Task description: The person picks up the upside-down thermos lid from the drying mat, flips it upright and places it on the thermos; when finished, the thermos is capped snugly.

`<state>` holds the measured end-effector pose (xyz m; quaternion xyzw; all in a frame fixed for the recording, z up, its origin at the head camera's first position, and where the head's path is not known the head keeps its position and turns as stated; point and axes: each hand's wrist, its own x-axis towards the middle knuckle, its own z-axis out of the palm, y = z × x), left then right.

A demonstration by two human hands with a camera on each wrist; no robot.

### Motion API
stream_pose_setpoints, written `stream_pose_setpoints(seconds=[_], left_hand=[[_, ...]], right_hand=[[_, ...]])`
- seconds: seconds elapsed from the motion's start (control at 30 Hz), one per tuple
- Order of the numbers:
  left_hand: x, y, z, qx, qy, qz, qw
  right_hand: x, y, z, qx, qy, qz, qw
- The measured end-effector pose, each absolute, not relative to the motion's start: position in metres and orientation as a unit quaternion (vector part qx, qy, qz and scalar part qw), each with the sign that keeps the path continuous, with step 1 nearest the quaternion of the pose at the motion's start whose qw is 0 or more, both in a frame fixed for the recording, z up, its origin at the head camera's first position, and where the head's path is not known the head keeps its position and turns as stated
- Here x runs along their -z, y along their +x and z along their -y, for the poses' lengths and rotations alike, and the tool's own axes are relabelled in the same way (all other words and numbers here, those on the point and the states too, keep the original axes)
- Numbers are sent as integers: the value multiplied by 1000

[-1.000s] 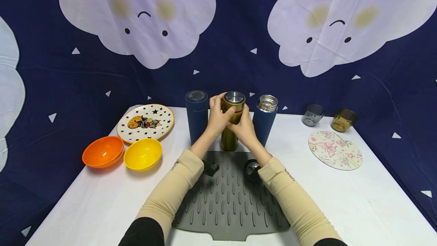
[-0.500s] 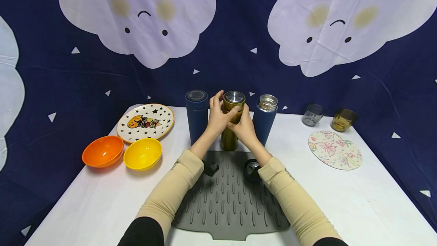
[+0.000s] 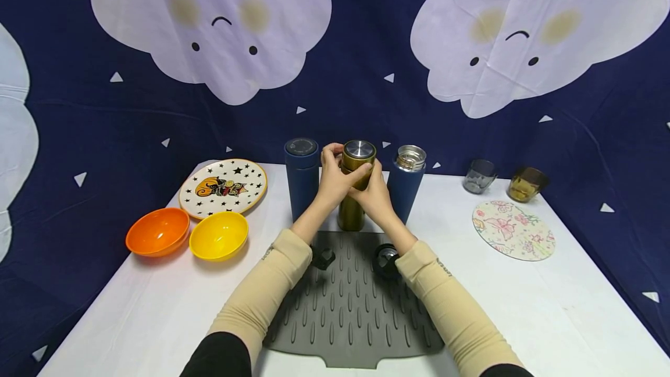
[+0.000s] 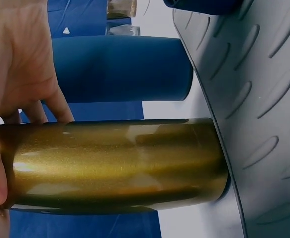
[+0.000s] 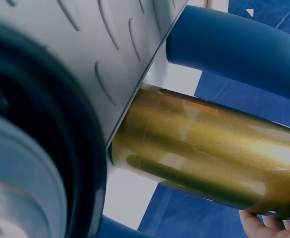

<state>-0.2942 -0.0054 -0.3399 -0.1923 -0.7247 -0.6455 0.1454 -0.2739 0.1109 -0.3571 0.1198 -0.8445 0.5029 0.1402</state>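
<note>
A gold thermos bottle [image 3: 350,214] with a shiny silver-topped lid [image 3: 359,149] stands upright at the table's back. My left hand [image 3: 333,180] grips it high up by the lid, thumb across the front and fingers on the left side. Lower down, my right hand [image 3: 374,195] holds the body from the right. To the left is a capped blue bottle [image 3: 302,182]. On the right, an uncapped blue bottle [image 3: 405,191] shows its bare silver neck. The gold body [image 4: 120,166] fills much of the left wrist view and also crosses the right wrist view [image 5: 204,144].
A grey ridged mat [image 3: 356,307] lies before the bottles, bearing a round black lid [image 3: 386,260] and a black piece [image 3: 323,258] partly hidden by my sleeve. Orange bowl [image 3: 159,234], yellow bowl [image 3: 218,237] and plate [image 3: 224,188] stand left; two glasses [image 3: 478,176] and a patterned disc [image 3: 514,230] right.
The left hand's fingers lifted slightly off the lid and have come back against it, and its thumb has shifted to the right. The bottle and right hand stay in place.
</note>
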Motion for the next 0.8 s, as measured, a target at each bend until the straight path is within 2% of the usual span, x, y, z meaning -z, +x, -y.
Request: stream_pose_setpoints(seconds=[0.2, 0.8], left_hand=[[340, -293, 7, 615, -195, 748, 154], [337, -292, 7, 642, -189, 730, 136]], right_hand=[[357, -275, -111, -507, 117, 841, 144], [357, -274, -111, -504, 123, 843, 144]])
